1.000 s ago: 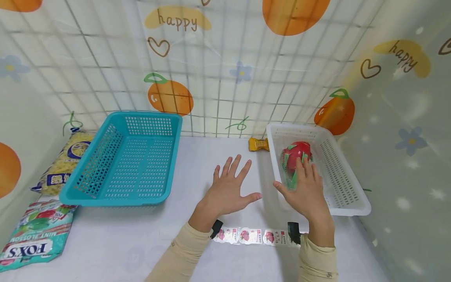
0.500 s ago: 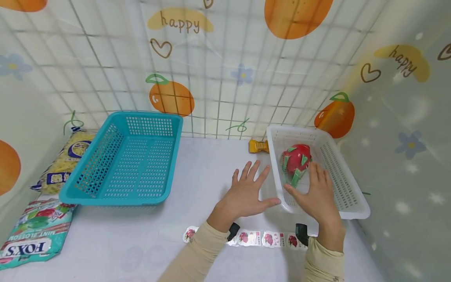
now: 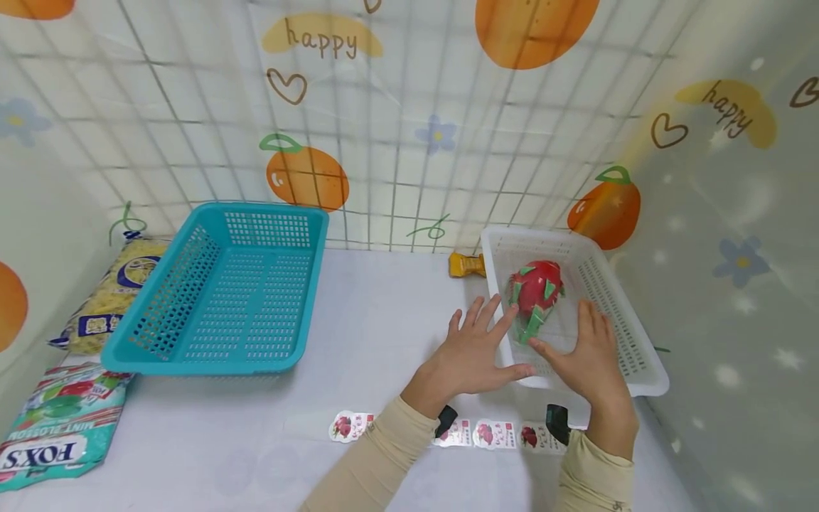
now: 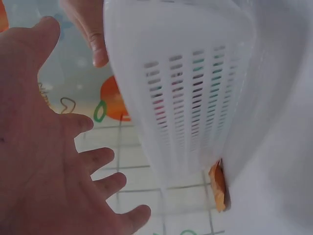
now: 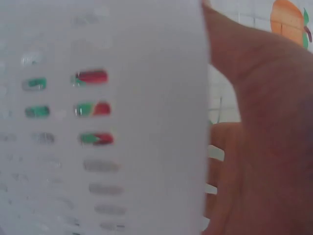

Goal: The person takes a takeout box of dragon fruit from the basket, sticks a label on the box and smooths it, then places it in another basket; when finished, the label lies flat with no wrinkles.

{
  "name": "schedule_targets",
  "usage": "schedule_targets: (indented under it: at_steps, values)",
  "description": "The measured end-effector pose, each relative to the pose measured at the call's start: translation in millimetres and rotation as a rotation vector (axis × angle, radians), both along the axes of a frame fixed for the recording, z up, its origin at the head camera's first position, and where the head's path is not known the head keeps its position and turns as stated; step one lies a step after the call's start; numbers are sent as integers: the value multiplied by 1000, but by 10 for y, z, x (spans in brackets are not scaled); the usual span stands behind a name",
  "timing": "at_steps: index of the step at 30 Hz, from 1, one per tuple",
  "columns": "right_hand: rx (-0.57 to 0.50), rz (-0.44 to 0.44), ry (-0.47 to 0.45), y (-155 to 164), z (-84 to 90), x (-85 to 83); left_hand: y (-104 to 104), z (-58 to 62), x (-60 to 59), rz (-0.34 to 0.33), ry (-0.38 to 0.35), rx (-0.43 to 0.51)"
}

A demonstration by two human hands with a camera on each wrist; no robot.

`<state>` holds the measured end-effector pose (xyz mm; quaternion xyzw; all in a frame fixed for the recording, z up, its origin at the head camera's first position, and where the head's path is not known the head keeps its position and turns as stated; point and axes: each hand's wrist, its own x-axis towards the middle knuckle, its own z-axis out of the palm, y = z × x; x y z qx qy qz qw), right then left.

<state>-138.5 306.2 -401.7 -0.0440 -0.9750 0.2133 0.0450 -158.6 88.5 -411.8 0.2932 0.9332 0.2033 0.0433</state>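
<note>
While the dragon fruit (image 3: 534,291) already lies inside the white basket (image 3: 630,355) at the right of the table (image 3: 384,320), both hands are gathered at that basket's near end. The left hand (image 3: 476,352) sits at the basket's near-left wall, fingers straight and spread, gripping nothing; in the left wrist view the perforated wall stands just beside the fingers (image 4: 105,183), though contact cannot be confirmed. The right hand (image 3: 591,363) is over the basket's near part, fingers extended, thumb pointing left toward the fruit's green tip; it holds nothing. Right wrist view shows only the basket wall (image 5: 107,122) close up, red and green showing through the slots.

Judgement on progress: the fruit seems placed, and neither hand is on it. The teal basket (image 3: 192,355) at the left holds nothing that shows. Outside both baskets are a yellow noodle packet (image 3: 115,291) at far left, a mint candy bag (image 3: 54,427) at near left, a small orange wrapper (image 3: 465,264) just beyond the white basket's far-left corner, and a strip of sachets (image 3: 486,434) near the wrists. If sorting is the work, most of it looks left.
</note>
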Motion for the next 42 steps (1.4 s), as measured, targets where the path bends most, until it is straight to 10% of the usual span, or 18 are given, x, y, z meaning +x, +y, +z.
schedule_targets:
  at_steps: [22,42]
  values:
    - [-43,-86,-78,231,-120,-49,337,-71,-144,-91,-61,181]
    - [-16,-107,-104,246,-186,-128,656,31,-311,11,120,-160]
